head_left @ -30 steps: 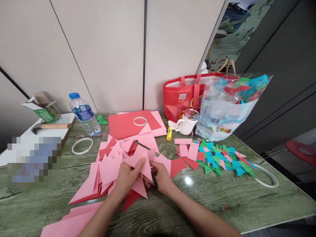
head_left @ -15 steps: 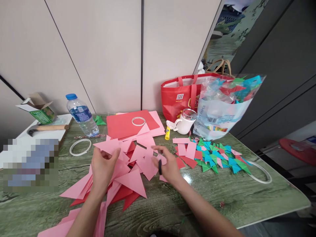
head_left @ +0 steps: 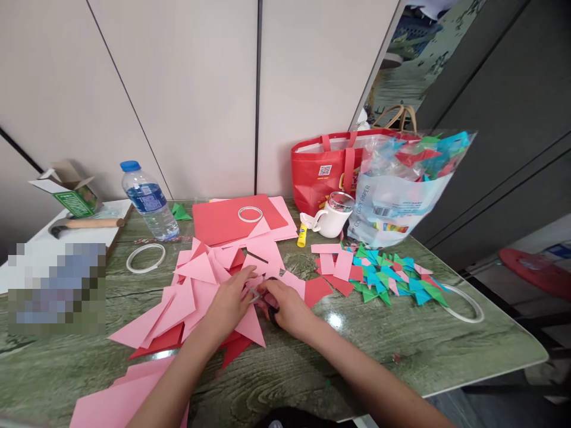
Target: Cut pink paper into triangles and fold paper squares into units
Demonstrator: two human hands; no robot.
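Nearest me, my left hand [head_left: 229, 300] lies with fingers curled on the pink paper triangles [head_left: 191, 294] heaped on the green surface [head_left: 401, 351]; I cannot tell whether they pinch a piece. My right hand [head_left: 288, 306], touching it, has its fingers closed round the black-handled scissors [head_left: 271, 311]. To the right lie small green and blue triangles [head_left: 392, 279]; farther back stand a white mug [head_left: 332, 223], a water bottle [head_left: 149, 202] and a red bag [head_left: 321, 172].

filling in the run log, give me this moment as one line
left hand: on pink triangles | right hand: grips scissors | nearby: folded green and blue pieces
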